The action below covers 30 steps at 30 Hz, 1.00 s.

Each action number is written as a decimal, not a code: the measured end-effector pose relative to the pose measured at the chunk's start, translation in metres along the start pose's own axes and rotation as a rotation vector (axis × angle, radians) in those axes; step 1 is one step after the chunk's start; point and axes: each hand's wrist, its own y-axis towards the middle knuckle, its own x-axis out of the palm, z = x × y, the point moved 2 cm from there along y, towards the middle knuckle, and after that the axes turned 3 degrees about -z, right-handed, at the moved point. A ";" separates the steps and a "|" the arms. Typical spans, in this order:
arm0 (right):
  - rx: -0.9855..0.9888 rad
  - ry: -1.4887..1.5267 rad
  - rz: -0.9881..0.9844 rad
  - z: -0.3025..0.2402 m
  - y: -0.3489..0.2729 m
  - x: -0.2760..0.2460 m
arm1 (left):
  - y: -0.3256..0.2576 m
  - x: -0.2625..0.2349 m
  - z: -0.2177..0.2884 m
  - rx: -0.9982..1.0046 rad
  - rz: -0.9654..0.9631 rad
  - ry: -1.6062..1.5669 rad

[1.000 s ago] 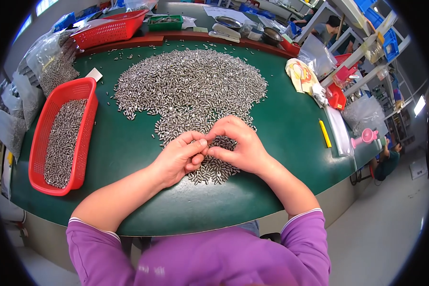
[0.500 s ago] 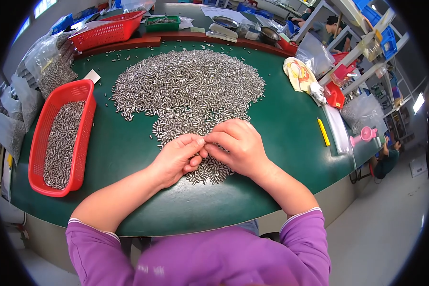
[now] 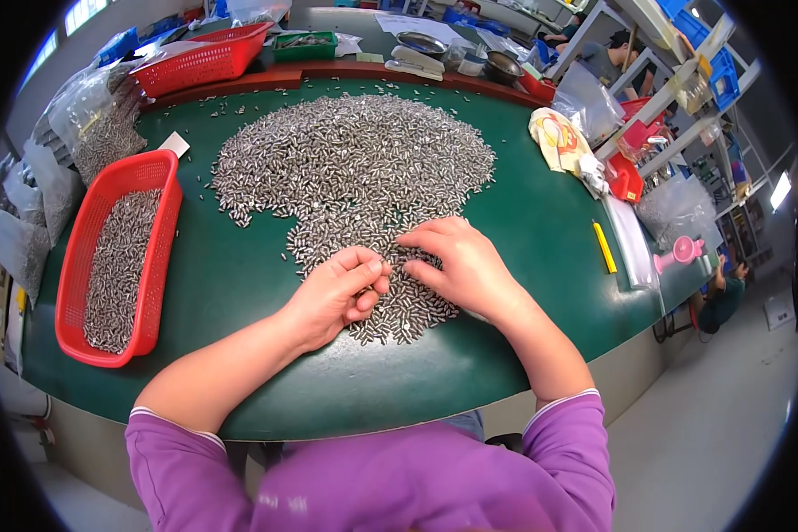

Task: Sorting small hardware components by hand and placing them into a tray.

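A broad heap of small silvery metal pins (image 3: 355,160) covers the middle of the green table (image 3: 266,390), narrowing toward me. Over its near part, my left hand (image 3: 341,288) is closed, thumb pressed against the curled fingers. What it pinches is too small to make out. Just to its right, my right hand (image 3: 457,266) hovers at the pins with thumb and fingers apart, and nothing shows between them. A red plastic basket (image 3: 170,230) with more such pins inside stands on the left.
Clear bags of pins (image 3: 97,124) crowd the left edge. Another red basket (image 3: 213,62) and a green tray (image 3: 304,46) sit beyond a reddish-brown ledge (image 3: 363,69). On the right lie a yellow cutter-like tool (image 3: 604,247), a pink handheld item (image 3: 680,253) and a yellow cloth bag (image 3: 559,140).
My right hand has drawn away from my left toward the right, and its fingers have spread. My left hand stays closed in nearly the same place.
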 end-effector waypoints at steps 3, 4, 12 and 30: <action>0.047 -0.004 -0.080 0.004 -0.001 0.008 | 0.000 0.002 0.001 -0.001 0.009 -0.005; 0.048 -0.012 -0.100 0.007 0.000 0.011 | 0.001 0.002 0.002 -0.003 0.007 -0.003; -0.045 -0.009 0.002 0.006 0.004 0.018 | 0.000 0.002 0.003 -0.013 0.000 -0.020; -0.044 0.120 0.091 -0.002 0.002 0.013 | 0.001 -0.001 0.000 -0.017 -0.023 -0.007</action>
